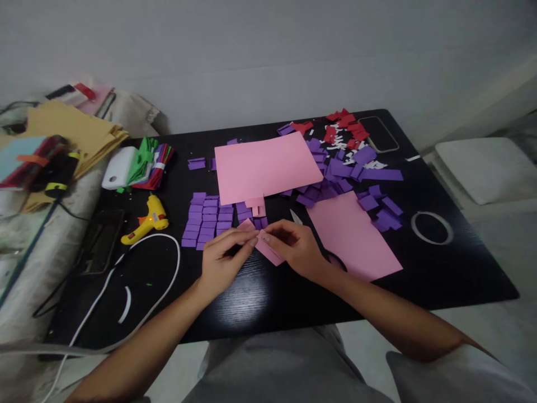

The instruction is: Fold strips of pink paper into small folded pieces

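Observation:
Both hands meet over the front middle of the black table [293, 305]. My left hand [224, 258] pinches the left part of a small folded pink paper piece [271, 253]. My right hand [296, 246] pinches the same piece near its top edge, fingertips close to the left ones. Just beyond them, small pink strips [257, 205] lie by the edge of a large pink sheet [266, 168]. Rows of folded purple pieces [203, 218] lie left of the hands. Scissors [296, 217] lie partly hidden beneath my right hand, beside a second pink sheet [356, 238].
A yellow glue gun [146, 220] and a looping white cable [178, 254] lie left. Behind them are a white box [119, 168] and coloured paper bundles [145, 162]. Purple scraps [335, 170], red scraps [346, 126] and a clear ring [432, 228] are right.

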Demonstrator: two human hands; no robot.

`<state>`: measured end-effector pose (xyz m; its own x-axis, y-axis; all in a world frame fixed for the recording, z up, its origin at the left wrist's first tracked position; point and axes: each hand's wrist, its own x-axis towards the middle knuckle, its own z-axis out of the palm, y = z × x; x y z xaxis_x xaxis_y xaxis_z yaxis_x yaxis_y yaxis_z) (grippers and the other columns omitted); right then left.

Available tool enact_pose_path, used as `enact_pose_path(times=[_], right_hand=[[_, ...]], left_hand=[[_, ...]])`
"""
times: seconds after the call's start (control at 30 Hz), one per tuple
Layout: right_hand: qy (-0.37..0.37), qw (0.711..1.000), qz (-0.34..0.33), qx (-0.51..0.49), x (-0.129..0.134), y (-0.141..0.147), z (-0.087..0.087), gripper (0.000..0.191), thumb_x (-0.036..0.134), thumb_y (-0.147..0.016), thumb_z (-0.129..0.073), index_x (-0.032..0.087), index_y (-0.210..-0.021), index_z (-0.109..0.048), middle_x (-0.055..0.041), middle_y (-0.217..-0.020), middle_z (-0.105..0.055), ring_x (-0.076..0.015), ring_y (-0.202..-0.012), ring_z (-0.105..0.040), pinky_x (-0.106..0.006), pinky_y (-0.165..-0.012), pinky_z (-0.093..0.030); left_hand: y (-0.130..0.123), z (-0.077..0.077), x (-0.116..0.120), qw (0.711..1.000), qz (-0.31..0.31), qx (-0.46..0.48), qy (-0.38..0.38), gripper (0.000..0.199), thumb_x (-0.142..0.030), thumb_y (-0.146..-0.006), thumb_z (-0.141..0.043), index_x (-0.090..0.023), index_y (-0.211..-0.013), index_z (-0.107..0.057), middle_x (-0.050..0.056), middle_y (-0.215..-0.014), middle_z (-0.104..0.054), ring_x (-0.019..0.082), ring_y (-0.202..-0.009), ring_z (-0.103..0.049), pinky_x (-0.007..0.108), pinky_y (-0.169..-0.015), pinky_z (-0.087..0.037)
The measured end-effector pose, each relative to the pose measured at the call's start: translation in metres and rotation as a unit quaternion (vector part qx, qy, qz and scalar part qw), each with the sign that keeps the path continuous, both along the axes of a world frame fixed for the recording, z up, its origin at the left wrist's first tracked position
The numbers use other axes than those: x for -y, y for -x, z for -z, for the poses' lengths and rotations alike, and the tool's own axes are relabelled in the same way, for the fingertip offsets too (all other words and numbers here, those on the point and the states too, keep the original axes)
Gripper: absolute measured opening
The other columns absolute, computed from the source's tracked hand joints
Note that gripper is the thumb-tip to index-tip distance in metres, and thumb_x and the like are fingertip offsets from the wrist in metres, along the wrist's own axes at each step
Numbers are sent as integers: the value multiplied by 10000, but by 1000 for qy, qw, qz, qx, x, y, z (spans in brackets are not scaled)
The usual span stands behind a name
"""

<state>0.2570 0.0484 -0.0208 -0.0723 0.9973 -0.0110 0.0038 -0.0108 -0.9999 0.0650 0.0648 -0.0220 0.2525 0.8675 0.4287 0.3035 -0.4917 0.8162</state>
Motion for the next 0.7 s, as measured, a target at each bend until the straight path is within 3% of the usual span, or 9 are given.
enact_pose_path(times=[0.37,0.47,0.57,0.7], right_hand=[[11,1000,10,-11,-2,2,4,210,426,-859,-772,217,-845,-774,-26,-806,-775,-174,-740,-706,-302,-699,-582],[20,999,-10,-23,-4,0,4,201,410,-854,-774,210,-845,-780,-28,-815,-783,-172,-747,-710,-302,-718,-582],[41,996,-57,-46,-6,-1,4,193,399,-843,-777,206,-836,-783,-25,-823,-790,-172,-755,-718,-310,-741,-580],[77,990,-98,-69,-6,-2,5,203,399,-822,-794,197,-833,-781,-26,-834,-794,-179,-775,-728,-323,-763,-575]], left_hand=[[2,4,-3,999,24,25,37,75,-207,-889,-770,-228,-942,-819,46,-892,-819,173,-801,-753,308,-759,-618],[5,3,-6,990,41,64,118,104,-278,-905,-759,-212,-961,-816,55,-851,-804,162,-704,-723,287,-663,-590],[9,5,-12,963,58,122,235,203,-356,-928,-738,-210,-1053,-803,43,-804,-778,151,-649,-687,289,-647,-573],[12,12,-17,929,113,148,321,216,-413,-878,-793,-201,-919,-806,22,-724,-720,136,-598,-622,281,-599,-519]])
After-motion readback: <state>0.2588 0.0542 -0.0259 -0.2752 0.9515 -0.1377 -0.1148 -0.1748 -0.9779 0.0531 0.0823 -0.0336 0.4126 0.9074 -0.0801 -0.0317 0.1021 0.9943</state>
